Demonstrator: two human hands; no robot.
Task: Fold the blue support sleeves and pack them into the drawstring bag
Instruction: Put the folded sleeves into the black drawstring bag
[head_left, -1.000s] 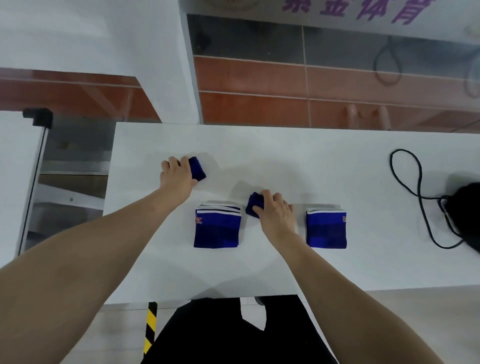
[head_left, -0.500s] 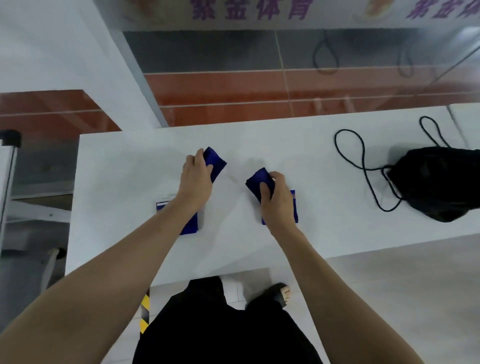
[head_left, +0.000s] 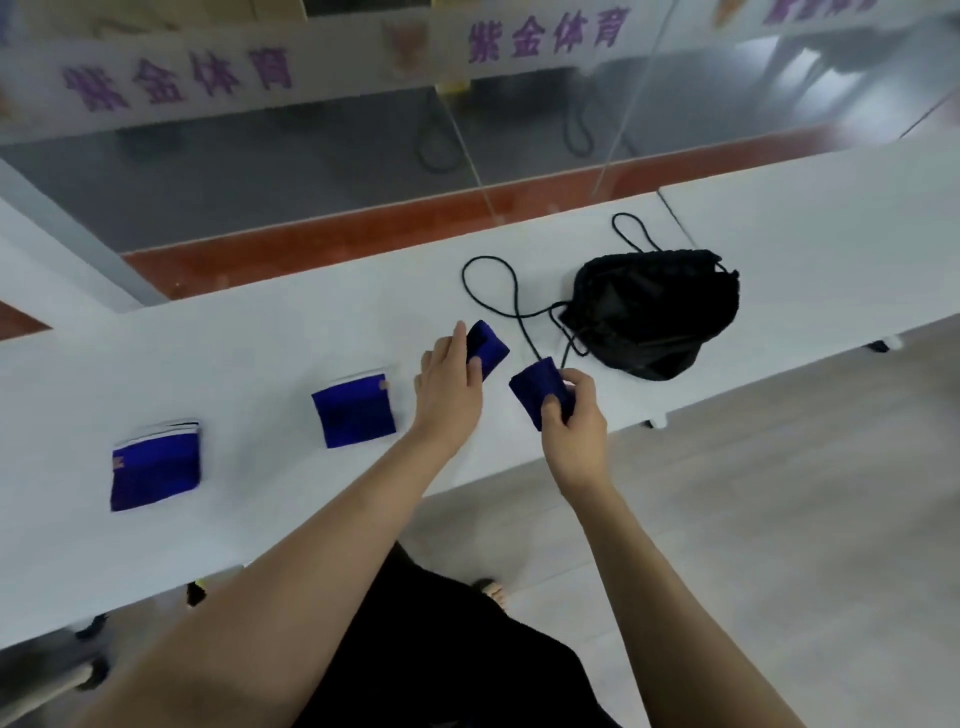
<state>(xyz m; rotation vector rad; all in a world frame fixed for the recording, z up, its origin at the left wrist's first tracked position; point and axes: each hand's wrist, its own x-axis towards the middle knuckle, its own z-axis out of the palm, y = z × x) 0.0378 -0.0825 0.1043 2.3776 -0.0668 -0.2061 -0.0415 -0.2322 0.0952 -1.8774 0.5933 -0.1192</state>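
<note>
While the black bag (head_left: 655, 315) lay right of centre on the bench (head_left: 260, 338), the left hand (head_left: 450, 387) grasped one folded sleeve (head_left: 488, 347) and the right hand (head_left: 574, 415) pinched another (head_left: 537, 389); two folded stacks (head_left: 354, 414) (head_left: 155, 470) sat at left.

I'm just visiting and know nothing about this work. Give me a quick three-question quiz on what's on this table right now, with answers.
1. True or false: the black bag already lies on the white table.
2. How many blue sleeves lie on the table with no hand on them?
3. What does the right hand hold? A) the bag's cord B) a folded blue sleeve C) nothing

Key
1. True.
2. Two: the far-left sleeve and the middle sleeve.
3. B: its grip pinches the right-hand sleeve; the left hand holds the other folded sleeve.
</note>
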